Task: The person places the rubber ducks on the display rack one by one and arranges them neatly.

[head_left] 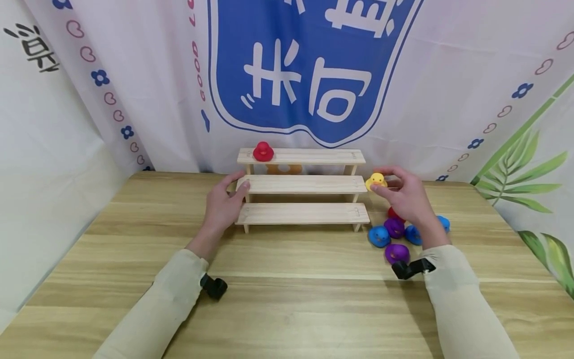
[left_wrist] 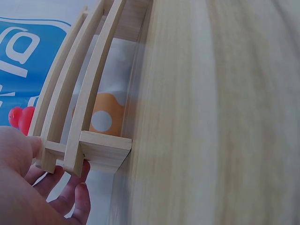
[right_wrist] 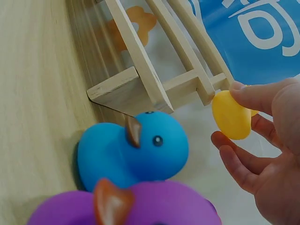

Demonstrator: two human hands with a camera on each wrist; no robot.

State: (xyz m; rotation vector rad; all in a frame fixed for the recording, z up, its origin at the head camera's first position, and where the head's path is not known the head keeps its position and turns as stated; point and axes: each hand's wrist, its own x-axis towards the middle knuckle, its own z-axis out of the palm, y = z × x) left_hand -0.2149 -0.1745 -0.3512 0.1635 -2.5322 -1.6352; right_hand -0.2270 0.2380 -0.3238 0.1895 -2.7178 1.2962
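A three-step wooden shelf (head_left: 305,213) stands at the back of the table, with a red rubber duck (head_left: 263,152) on the left of its top step. My left hand (head_left: 224,202) grips the left end of the middle step, thumb on top and fingers beneath in the left wrist view. Between thumb and fingers my right hand (head_left: 405,194) pinches a yellow rubber duck (head_left: 375,180), right at the right end of the middle step. Below that hand lie blue ducks (head_left: 379,236), purple ducks (head_left: 397,254) and a partly hidden red duck (head_left: 394,215).
The wooden table (head_left: 287,309) stretches out in front of the shelf. Close behind the shelf hangs a white curtain (head_left: 170,99) with a blue printed panel (head_left: 305,114). The duck cluster sits just right of the shelf, partly under my right forearm.
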